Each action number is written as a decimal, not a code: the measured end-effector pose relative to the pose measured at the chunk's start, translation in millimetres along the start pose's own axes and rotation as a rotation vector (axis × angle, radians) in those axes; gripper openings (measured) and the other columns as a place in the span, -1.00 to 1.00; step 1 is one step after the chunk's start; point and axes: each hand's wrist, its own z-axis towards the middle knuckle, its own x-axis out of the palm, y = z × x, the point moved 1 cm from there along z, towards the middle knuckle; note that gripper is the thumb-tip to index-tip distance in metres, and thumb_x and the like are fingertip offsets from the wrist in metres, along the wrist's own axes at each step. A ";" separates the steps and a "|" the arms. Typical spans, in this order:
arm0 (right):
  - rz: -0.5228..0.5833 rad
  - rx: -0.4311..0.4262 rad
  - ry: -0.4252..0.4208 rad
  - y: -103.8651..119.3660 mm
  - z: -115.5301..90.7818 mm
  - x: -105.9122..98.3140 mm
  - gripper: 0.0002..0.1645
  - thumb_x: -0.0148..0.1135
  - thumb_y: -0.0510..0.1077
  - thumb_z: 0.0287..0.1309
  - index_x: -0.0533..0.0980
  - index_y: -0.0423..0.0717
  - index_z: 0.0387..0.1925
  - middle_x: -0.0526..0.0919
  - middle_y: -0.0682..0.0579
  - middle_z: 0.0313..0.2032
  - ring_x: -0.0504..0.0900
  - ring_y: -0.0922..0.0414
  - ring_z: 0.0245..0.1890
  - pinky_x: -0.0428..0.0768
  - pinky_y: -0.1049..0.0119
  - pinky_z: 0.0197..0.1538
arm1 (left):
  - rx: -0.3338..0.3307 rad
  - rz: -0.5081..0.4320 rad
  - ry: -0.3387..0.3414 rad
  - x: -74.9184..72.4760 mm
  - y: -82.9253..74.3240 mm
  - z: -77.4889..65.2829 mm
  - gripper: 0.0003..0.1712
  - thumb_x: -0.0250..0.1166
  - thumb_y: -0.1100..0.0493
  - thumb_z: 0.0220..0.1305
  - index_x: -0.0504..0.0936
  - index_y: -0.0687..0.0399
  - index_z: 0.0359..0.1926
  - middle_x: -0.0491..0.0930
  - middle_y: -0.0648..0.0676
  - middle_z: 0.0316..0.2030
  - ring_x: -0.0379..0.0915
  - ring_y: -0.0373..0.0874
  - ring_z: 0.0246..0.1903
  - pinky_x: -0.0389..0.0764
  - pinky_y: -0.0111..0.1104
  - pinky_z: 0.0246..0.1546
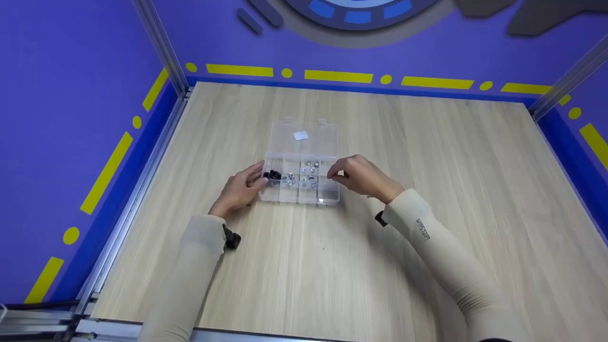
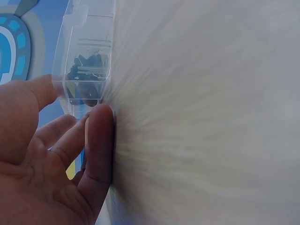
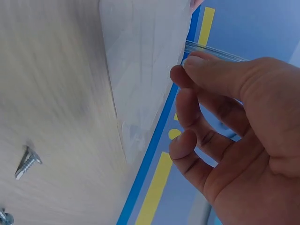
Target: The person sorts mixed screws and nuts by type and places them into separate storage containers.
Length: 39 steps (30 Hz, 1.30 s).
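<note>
A clear plastic compartment box [image 1: 289,195] lies on the table with its lid [image 1: 304,142] folded back. Its left column holds small black parts [image 1: 272,175]. Small silver hardware pieces [image 1: 290,178] fill parts of the two middle columns. My left hand [image 1: 239,189] rests against the box's left side, thumb touching the wall and fingers fairly straight. Over the right column hovers my right hand [image 1: 363,175], thumb and index fingertips together; whether anything small is between them is hidden. In the right wrist view, a silver screw [image 3: 28,161] lies on the table.
A second screw [image 3: 5,218] shows partly at the right wrist view's corner. A white label [image 1: 300,136] shows on the lid. Blue panels [image 1: 342,52] rise behind and beside the wooden table [image 1: 304,275]. Metal rails [image 1: 137,183] run along its left edge.
</note>
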 end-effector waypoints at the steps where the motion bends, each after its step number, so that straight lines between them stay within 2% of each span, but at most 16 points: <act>1: -0.004 0.002 0.010 0.5 0.7 1.1 -0.83 0.36 -0.36 0.29 0.78 -0.17 -0.15 0.80 0.00 -0.15 0.73 0.14 -0.18 0.69 0.21 -0.12 | -0.002 0.004 0.000 0.1 -0.2 0.0 -0.30 0.21 -0.01 0.54 0.24 -0.06 0.59 0.38 0.11 0.43 0.36 -0.02 0.38 0.31 -0.13 0.41; 9: -0.010 0.030 0.073 -1.8 3.2 10.2 -0.81 0.30 -0.32 0.35 0.76 -0.21 -0.09 0.80 -0.05 -0.11 0.68 0.12 -0.31 0.68 0.16 -0.20 | -0.007 -0.010 -0.002 0.2 -2.5 -1.1 -0.29 0.22 -0.02 0.53 0.24 -0.09 0.58 0.39 0.11 0.43 0.35 0.00 0.39 0.30 -0.12 0.41; 15: 0.005 0.078 0.144 -4.2 4.0 14.4 -0.79 0.30 -0.21 0.40 0.75 -0.19 -0.06 0.79 -0.04 -0.09 0.63 0.13 -0.28 0.66 0.16 -0.13 | -0.001 0.001 -0.003 -0.2 -2.2 -1.1 -0.29 0.22 -0.03 0.52 0.24 -0.09 0.59 0.39 0.11 0.43 0.35 0.00 0.39 0.26 -0.11 0.43; 21: 0.008 0.111 0.184 -5.0 6.3 17.1 -0.79 0.31 -0.19 0.40 0.75 -0.20 -0.07 0.78 -0.05 -0.11 0.62 0.11 -0.27 0.65 0.13 -0.12 | 0.005 -0.014 -0.001 -0.8 -1.2 -1.3 -0.28 0.22 -0.03 0.53 0.23 -0.06 0.59 0.37 0.13 0.44 0.34 0.03 0.39 0.29 -0.10 0.42; 26: -0.004 0.093 0.180 -5.0 7.2 18.8 -0.80 0.31 -0.20 0.39 0.76 -0.22 -0.12 0.78 -0.06 -0.18 0.64 0.10 -0.29 0.65 0.11 -0.16 | 0.006 -0.018 0.006 -1.1 -0.8 -2.3 -0.28 0.21 -0.02 0.53 0.22 -0.06 0.59 0.36 0.13 0.45 0.34 0.01 0.40 0.30 -0.11 0.41; 35: -0.027 0.040 0.185 -6.3 6.2 21.4 -0.85 0.33 -0.21 0.36 0.73 -0.18 -0.32 0.64 0.01 -0.36 0.50 0.11 -0.38 0.54 0.18 -0.31 | -0.006 0.010 -0.004 -1.8 -1.1 -0.6 -0.29 0.21 -0.04 0.52 0.24 -0.11 0.59 0.38 0.08 0.44 0.35 -0.06 0.38 0.33 -0.15 0.38; 39: -0.026 0.036 0.189 -6.1 6.8 22.2 -0.85 0.32 -0.20 0.37 0.73 -0.18 -0.30 0.64 0.01 -0.36 0.51 0.11 -0.37 0.55 0.16 -0.30 | -0.011 0.010 -0.004 -1.3 -1.1 -0.6 -0.29 0.20 -0.04 0.53 0.24 -0.12 0.59 0.38 0.07 0.44 0.52 -0.06 0.22 0.42 -0.17 0.24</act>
